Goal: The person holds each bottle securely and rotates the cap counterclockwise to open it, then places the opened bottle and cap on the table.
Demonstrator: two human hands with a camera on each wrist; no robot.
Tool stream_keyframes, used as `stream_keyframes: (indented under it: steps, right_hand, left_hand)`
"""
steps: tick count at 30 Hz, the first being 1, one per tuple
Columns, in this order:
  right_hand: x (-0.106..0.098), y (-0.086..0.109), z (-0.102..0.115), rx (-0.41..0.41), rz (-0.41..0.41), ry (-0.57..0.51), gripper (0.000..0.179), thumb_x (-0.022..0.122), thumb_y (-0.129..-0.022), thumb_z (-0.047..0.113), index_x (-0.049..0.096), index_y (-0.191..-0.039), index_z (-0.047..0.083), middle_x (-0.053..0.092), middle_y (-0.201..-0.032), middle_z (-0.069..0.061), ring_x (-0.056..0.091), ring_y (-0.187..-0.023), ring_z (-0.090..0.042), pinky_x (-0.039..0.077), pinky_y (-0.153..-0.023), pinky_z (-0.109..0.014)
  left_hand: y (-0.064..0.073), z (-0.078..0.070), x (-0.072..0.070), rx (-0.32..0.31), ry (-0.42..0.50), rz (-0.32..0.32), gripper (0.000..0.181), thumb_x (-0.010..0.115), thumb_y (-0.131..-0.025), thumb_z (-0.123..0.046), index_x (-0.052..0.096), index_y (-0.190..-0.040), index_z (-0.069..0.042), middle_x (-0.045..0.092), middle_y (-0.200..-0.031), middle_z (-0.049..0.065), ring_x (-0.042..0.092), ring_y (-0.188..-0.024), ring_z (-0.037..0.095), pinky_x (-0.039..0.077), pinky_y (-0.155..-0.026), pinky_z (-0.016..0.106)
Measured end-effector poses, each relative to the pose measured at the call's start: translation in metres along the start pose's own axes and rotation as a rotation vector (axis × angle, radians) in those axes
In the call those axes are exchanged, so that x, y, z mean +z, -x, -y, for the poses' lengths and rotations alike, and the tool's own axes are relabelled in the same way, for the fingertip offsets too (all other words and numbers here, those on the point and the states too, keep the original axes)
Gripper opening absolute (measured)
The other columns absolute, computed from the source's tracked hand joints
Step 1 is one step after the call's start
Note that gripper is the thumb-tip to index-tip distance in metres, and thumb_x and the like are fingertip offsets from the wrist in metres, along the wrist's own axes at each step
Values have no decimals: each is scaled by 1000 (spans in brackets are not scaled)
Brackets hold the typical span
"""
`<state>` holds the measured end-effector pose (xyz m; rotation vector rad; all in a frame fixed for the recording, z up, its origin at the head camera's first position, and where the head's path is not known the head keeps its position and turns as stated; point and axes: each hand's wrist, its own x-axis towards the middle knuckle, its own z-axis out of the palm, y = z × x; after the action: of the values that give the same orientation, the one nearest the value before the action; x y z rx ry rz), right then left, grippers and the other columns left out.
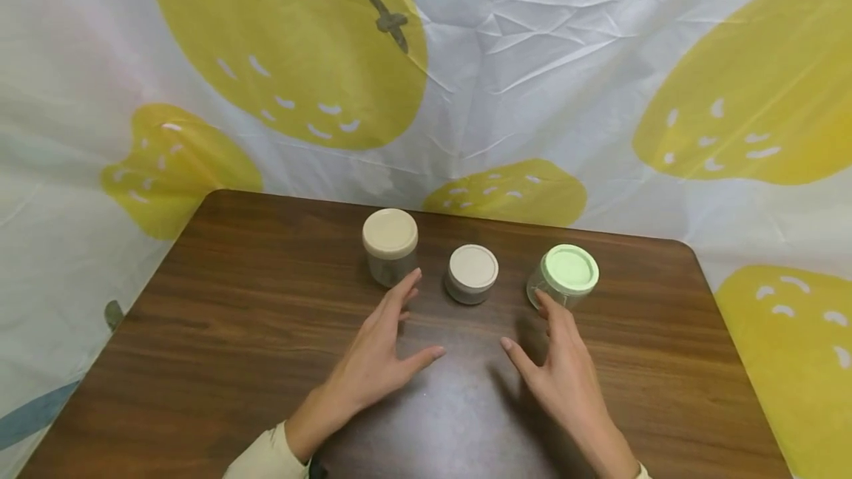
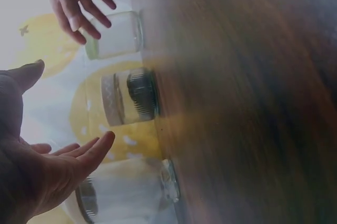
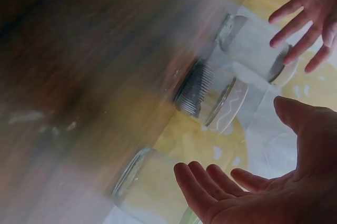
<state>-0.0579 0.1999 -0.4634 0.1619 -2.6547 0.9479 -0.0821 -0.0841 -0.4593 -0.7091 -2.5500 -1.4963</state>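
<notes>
Three lidded clear jars stand upright in a row on the table. At the left is the tallest jar (image 1: 390,233), with a cream lid. A shorter jar (image 1: 472,272) with a pale lid is in the middle; in the left wrist view, a dark ridged item (image 2: 140,95) shows inside it. The right-hand jar (image 1: 569,272) has a light green lid. My left hand (image 1: 373,361) hovers in front of the tall jar, fingers extended and thumb spread. My right hand (image 1: 566,375) is likewise spread, just before the green-lidded jar. Neither hand holds anything.
The brown wood-grain table (image 1: 253,301) has rounded far corners. Behind it hangs a white cloth (image 1: 532,94) printed with large yellow fruit, close to the table's far edge. The cloth also runs along the left and right sides.
</notes>
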Motion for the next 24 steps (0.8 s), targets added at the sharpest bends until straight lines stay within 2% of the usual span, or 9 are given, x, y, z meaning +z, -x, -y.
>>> stream_keyframes:
  steps: [4,9,15,20,24]
  right_hand:
    - [4,-4,1,-13,-4,1,83,87,-87,24,44,-156,6,60,-144,-19,64,-125,-40,57,-93,-58]
    - [8,-12,4,-21,25,11,82,84,-90,26,42,-158,6,58,-146,-20,62,-129,-41,54,-99,-61]
    - [12,-21,9,-27,52,40,84,83,-91,28,40,-159,4,51,-156,-19,56,-138,-40,50,-106,-61]
    - [15,-27,11,-32,72,42,84,82,-91,27,39,-159,2,49,-157,-20,52,-143,-40,49,-109,-62]
    - [18,-29,12,-26,67,41,83,82,-91,26,39,-158,3,50,-156,-20,53,-142,-41,50,-107,-62]
  left_hand:
    - [-5,3,4,-21,5,9,105,88,-87,-30,22,-168,-24,37,-171,3,49,-151,27,54,-111,45]
    - [-15,2,8,-95,10,30,100,86,-89,-31,25,-167,-17,37,-171,7,49,-151,35,49,-117,46]
    - [-29,5,18,-180,44,73,102,84,-89,-37,23,-167,-15,33,-172,9,47,-151,38,46,-120,48]
    - [-40,9,24,-187,88,59,107,86,-87,-33,19,-167,-12,29,-174,12,47,-150,42,45,-120,51]
    - [-46,13,26,-177,73,54,105,86,-86,-27,20,-167,-11,30,-173,11,48,-150,42,45,-120,48]
